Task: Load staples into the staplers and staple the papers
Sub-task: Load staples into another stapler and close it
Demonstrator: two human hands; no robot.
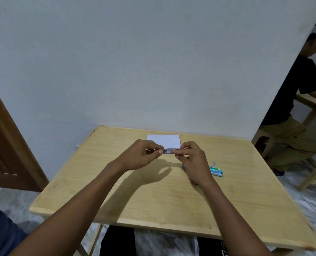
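Note:
A small metallic stapler [167,151] is held level above the wooden table [153,191], between both hands. My left hand [142,154] pinches its left end with thumb and fingers. My right hand [190,157] grips its right end, fingers curled over it. Behind the hands lies a white sheet of paper [163,140] flat near the table's far edge. A green staple box [216,171] rests on the table right of my right hand, with a small loose strip of staples [214,163] just beyond it. Something teal shows partly under my right hand.
A grey wall stands right behind the table. A brown wooden door [3,145] is at the left. At the right, another person [294,111] in dark top sits at a second wooden table [314,102]. My knees are under the near table edge.

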